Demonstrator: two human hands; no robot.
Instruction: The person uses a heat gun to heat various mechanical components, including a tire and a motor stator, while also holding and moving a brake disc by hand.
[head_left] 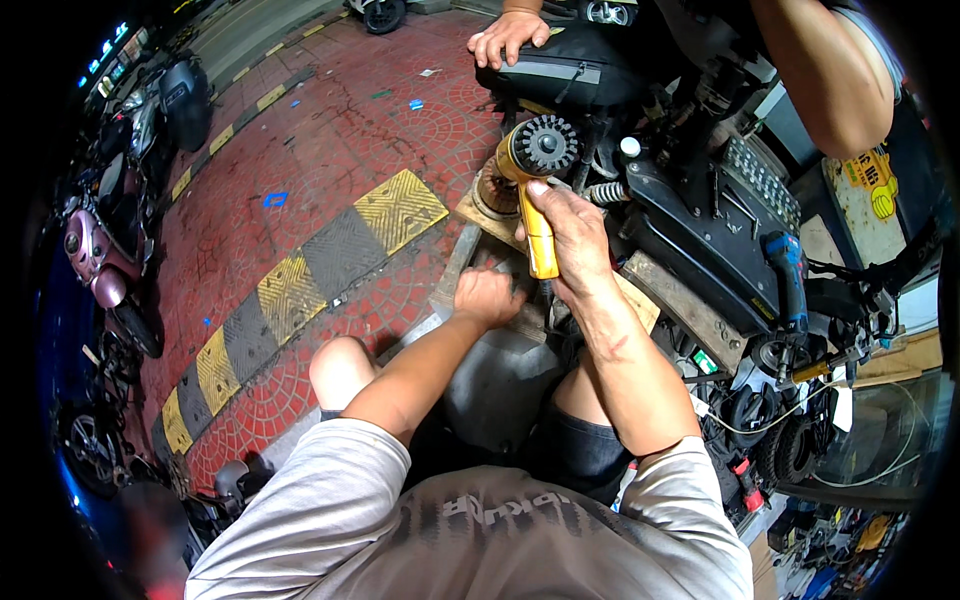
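Observation:
My right hand (570,230) is wrapped round the handle of a yellow power tool (540,235), thumb along its upper part. The tool's head carries a round, black, finned end (548,146) facing up. Beside that head a copper-brown cylinder (496,192) sits on a wooden board; whether the two touch I cannot tell. Nearer to me, my left hand (488,297) is closed, its fingers curled at the edge of a low wooden stand (455,270). What its fingers hold, if anything, is hidden.
Another person's hand (510,38) rests on a black seat (560,70) ahead. A black vehicle frame (690,240) with loose tools and a blue power tool (785,270) stands right. At left are a yellow-and-black ramp strip (345,245) and parked scooters (100,245).

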